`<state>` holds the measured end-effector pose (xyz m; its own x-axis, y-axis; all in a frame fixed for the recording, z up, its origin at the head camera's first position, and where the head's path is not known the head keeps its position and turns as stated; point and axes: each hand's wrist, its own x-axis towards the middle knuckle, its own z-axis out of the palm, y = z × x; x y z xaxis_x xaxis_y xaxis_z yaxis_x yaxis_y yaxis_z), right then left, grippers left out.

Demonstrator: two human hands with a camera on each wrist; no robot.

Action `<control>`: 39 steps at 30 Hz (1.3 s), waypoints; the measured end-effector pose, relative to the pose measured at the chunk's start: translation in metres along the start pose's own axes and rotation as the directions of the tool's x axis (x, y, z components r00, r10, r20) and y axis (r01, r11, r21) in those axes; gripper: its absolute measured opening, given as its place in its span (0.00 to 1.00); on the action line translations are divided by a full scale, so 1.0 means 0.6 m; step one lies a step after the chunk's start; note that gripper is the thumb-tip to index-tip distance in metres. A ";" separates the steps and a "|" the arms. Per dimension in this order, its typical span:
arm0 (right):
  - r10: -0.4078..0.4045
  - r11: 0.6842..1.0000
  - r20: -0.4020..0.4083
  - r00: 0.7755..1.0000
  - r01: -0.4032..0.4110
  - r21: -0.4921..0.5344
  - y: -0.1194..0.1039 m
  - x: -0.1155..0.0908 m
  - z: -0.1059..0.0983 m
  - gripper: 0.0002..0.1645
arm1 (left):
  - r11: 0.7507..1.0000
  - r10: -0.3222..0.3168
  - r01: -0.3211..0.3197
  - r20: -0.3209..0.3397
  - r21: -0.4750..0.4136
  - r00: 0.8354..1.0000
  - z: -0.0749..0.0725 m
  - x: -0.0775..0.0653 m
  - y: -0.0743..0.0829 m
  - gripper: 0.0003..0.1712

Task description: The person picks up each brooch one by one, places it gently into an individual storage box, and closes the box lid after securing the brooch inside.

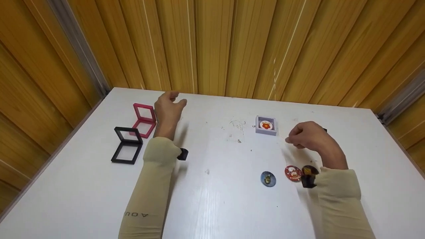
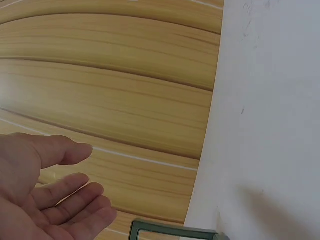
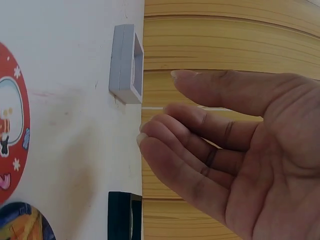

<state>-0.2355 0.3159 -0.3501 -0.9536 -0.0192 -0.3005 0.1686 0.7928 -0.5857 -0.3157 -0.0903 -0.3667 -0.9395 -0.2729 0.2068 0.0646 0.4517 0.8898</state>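
From my remote seat, the head view shows a white table (image 1: 212, 199) before a yellow wood-grain panelled wall (image 1: 212, 46). The left hand (image 1: 168, 109) hovers near the far edge, thumb apart from its bent fingers, just beside a pink plastic square frame (image 1: 145, 120) standing hinged open; a black plastic square frame (image 1: 131, 143), likewise opened, sits nearer me. The right hand (image 1: 308, 135) hangs just right of a small pale-lavender square box (image 1: 265, 132) — inside it lies a round white badge with a red flower (image 1: 266, 125). Nearer me I see a round blue badge (image 1: 268, 179), then a round red badge (image 1: 293, 173) beside a round dark badge with orange tones (image 1: 309, 170), partly covered by the wrist gear. Through the left wrist camera, I find the palm bare and the fingers loosely bent, with part of a dark green frame (image 2: 172, 228) below. Through the right wrist camera, the fingers curl softly and the thumb stands clear of them — an empty grasp — between the lavender box and a dark green box-like piece (image 3: 119, 215), cut off by the picture's edge.
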 end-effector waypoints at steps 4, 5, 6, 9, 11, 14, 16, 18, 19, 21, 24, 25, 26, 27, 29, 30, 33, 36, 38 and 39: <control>-0.014 1.000 0.007 1.000 0.014 -0.023 0.009 -0.008 -0.005 0.20 | 1.000 -0.009 0.009 -0.019 0.009 1.000 -0.019 0.006 -0.008 0.24; -0.018 0.999 0.007 1.000 0.018 -0.032 0.012 -0.010 -0.006 0.20 | 1.000 -0.007 0.007 -0.024 0.016 1.000 -0.023 0.008 -0.010 0.24; -0.022 0.999 0.006 1.000 0.023 -0.041 0.015 -0.012 -0.007 0.20 | 1.000 -0.006 0.006 -0.029 0.019 1.000 -0.026 0.010 -0.012 0.24; -0.045 0.997 -0.005 0.999 0.044 -0.067 0.025 -0.016 -0.012 0.19 | 1.000 0.004 -0.002 -0.045 0.031 0.999 -0.036 0.014 -0.019 0.23; -0.056 0.996 -0.008 0.998 0.055 -0.072 0.031 -0.019 -0.014 0.18 | 0.999 0.010 -0.007 -0.055 0.047 0.998 -0.040 0.016 -0.023 0.23; -0.060 0.995 -0.001 0.998 0.060 -0.077 0.038 -0.023 -0.017 0.17 | 0.997 0.006 -0.002 -0.065 0.075 0.998 -0.047 0.018 -0.030 0.22; -0.050 0.995 0.010 0.999 0.051 -0.086 0.040 -0.026 -0.018 0.16 | 0.995 0.001 0.007 -0.079 0.102 0.997 -0.052 0.020 -0.035 0.22; -0.031 0.995 0.022 0.999 0.033 -0.095 0.042 -0.028 -0.020 0.17 | 0.993 -0.008 0.019 -0.091 0.116 0.996 -0.057 0.022 -0.041 0.22; -0.022 0.995 0.027 0.999 0.024 -0.102 0.043 -0.029 -0.021 0.17 | 0.992 -0.006 0.018 -0.098 0.122 0.995 -0.060 0.024 -0.044 0.22; -0.005 0.994 0.039 0.999 0.009 -0.105 0.045 -0.031 -0.024 0.17 | 0.990 0.001 0.014 -0.106 0.137 0.994 -0.063 0.026 -0.049 0.22; 0.008 0.995 0.058 0.998 -0.002 -0.104 0.050 -0.034 -0.027 0.16 | 0.990 0.015 0.000 -0.101 0.139 0.995 -0.066 0.027 -0.057 0.21; 0.008 0.994 0.065 0.998 -0.001 -0.108 0.052 -0.034 -0.028 0.16 | 0.990 0.019 -0.005 -0.098 0.143 0.995 -0.066 0.028 -0.059 0.21; 0.010 0.994 0.072 0.997 -0.001 -0.113 0.055 -0.034 -0.029 0.15 | 0.989 0.019 -0.005 -0.092 0.149 0.996 -0.066 0.028 -0.059 0.21; 0.009 0.993 0.078 0.997 0.000 -0.119 0.057 -0.034 -0.029 0.14 | 0.988 0.016 -0.003 -0.085 0.154 0.996 -0.066 0.028 -0.059 0.21; 0.008 0.991 0.090 0.996 0.004 -0.135 0.061 -0.034 -0.030 0.13 | 0.985 0.014 -0.002 -0.070 0.170 0.997 -0.066 0.028 -0.058 0.21; 0.007 0.990 0.097 0.995 0.006 -0.140 0.064 -0.034 -0.030 0.12 | 0.983 0.012 -0.001 -0.060 0.183 0.998 -0.066 0.028 -0.056 0.21; -0.004 0.989 0.119 0.993 0.021 -0.144 0.072 -0.034 -0.031 0.11 | 0.977 0.000 0.004 -0.018 0.215 1.000 -0.067 0.028 -0.050 0.20; -0.010 0.989 0.145 0.989 0.031 -0.143 0.079 -0.035 -0.032 0.11 | 0.968 -0.003 -0.005 0.029 0.252 1.000 -0.071 0.028 -0.045 0.20; -0.012 0.988 0.164 0.986 0.037 -0.152 0.083 -0.035 -0.033 0.11 | 0.965 -0.008 -0.008 0.060 0.263 0.998 -0.075 0.028 -0.043 0.20; -0.008 0.987 0.172 0.985 0.035 -0.154 0.085 -0.035 -0.033 0.11 | 0.963 -0.009 -0.011 0.074 0.268 0.997 -0.077 0.028 -0.042 0.19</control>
<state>-0.2120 0.3689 -0.3587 -0.8976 -0.1301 -0.4212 0.0947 0.8762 -0.4725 -0.3177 -0.1455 -0.3668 -0.9623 -0.2137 0.1682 -0.0175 0.6659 0.7458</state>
